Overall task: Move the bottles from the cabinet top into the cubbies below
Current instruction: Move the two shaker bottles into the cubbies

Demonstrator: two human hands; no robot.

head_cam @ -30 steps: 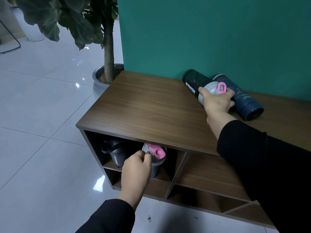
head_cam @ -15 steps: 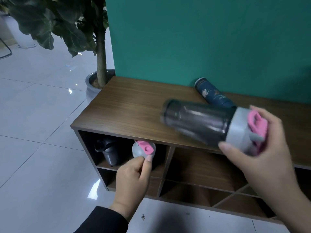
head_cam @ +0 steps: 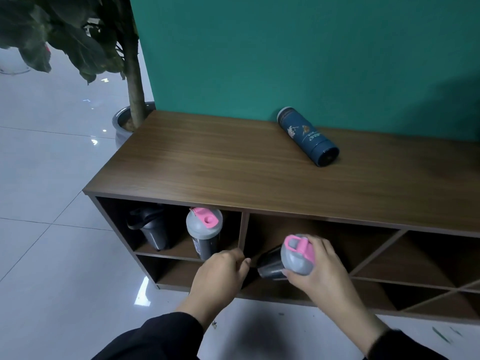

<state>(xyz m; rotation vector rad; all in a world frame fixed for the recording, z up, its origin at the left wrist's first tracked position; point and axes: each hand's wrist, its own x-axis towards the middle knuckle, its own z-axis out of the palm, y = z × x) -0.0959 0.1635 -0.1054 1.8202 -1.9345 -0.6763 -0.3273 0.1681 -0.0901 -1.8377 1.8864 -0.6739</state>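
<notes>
My right hand (head_cam: pixel 320 271) grips a dark shaker bottle with a grey and pink lid (head_cam: pixel 291 258) by its lid end, tilted with its base pointing into the second upper cubby (head_cam: pixel 324 245). My left hand (head_cam: pixel 220 271) hangs loosely curled and holds nothing, in front of the divider between the cubbies. Upright in the upper left cubby stand another grey and pink lidded shaker (head_cam: pixel 204 231) and a black shaker (head_cam: pixel 150 227). One dark blue thermos (head_cam: pixel 307 136) lies on its side on the wooden cabinet top (head_cam: pixel 207 162), near the wall.
A green wall (head_cam: pixel 285 53) backs the cabinet. A potted tree (head_cam: pixel 132 81) stands at the cabinet's left rear corner. The right cubbies have diagonal dividers (head_cam: pixel 374 255). Glossy white floor tiles (head_cam: pixel 46 203) spread out to the left.
My right hand has carried the shaker down from above the cabinet top to the mouth of the second upper cubby. My left hand has let go of the pink-lidded shaker in the left cubby.
</notes>
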